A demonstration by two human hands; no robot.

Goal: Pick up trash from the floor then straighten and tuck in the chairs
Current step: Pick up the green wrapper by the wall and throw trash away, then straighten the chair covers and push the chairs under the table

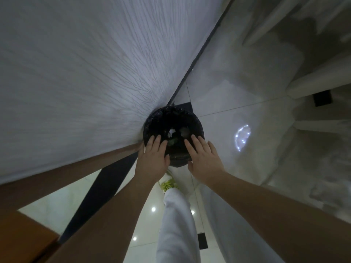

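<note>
Trash bin, both hands open above

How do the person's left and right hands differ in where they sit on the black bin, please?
The left hand lies on the black bin rim nearest the white tabletop; the right hand lies on the rim towards the tiled floor. The left hand's fingers look closer together, the right's more spread. Both are open, palms down, gripping nothing.
</note>
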